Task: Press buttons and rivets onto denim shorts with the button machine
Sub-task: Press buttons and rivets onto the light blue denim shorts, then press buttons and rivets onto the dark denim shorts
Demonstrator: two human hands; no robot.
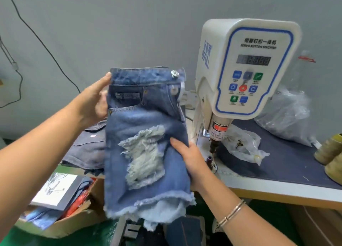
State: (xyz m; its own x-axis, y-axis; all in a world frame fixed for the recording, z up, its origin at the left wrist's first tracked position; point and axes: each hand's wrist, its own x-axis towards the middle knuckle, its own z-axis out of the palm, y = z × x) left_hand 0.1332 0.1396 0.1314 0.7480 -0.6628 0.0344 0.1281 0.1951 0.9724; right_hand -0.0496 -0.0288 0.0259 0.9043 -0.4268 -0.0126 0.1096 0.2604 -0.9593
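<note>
I hold a folded pair of blue denim shorts (146, 120) upright in the air, left of the white servo button machine (240, 64). They have a frayed ripped patch and a frayed hem. A silver button (174, 73) sits on the waistband's right end. My left hand (96, 99) grips the shorts' upper left edge at the waistband. My right hand (188, 157) grips the right edge lower down, thumb on the front. The machine's press head (215, 144) hangs just right of my right hand, with nothing under it.
A stack of darker denim pieces (87, 147) lies on the table behind the shorts at left. Clear plastic bags (242, 146) and thread cones (331, 153) lie on the dark mat (288, 164) right of the machine. A cardboard box (61, 220) stands below left. Cables hang on the wall.
</note>
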